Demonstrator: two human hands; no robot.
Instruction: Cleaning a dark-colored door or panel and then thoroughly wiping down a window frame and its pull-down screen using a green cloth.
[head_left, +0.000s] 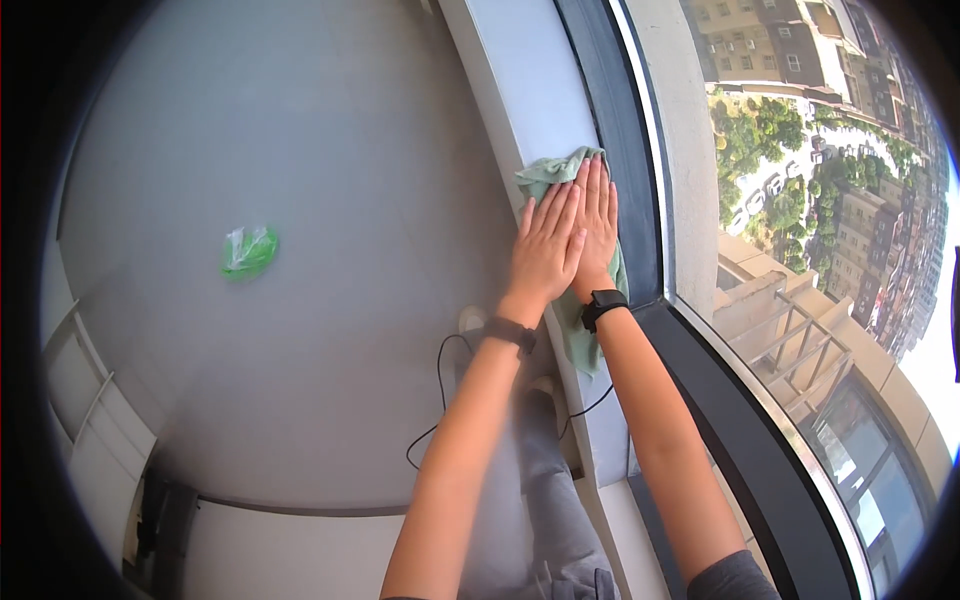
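A green cloth (555, 171) lies rumpled on the white windowsill (544, 82), with its lower end (581, 349) showing below my wrists. Both palms press down on it with fingers stretched out flat. My left hand (546, 244) lies beside and partly against my right hand (595, 225), its thumb reaching over toward the right one. Neither hand is curled around the cloth, and much of the cloth's middle is hidden under them. A black band sits on the left wrist, and a black watch (604, 304) on the right.
The dark window frame (626, 150) runs along my right, with buildings and trees outside far below. A green-and-white plastic bag (250, 253) lies on the grey floor (315, 360). A black cable (441, 375) loops near my feet. White furniture (300, 547) stands at lower left.
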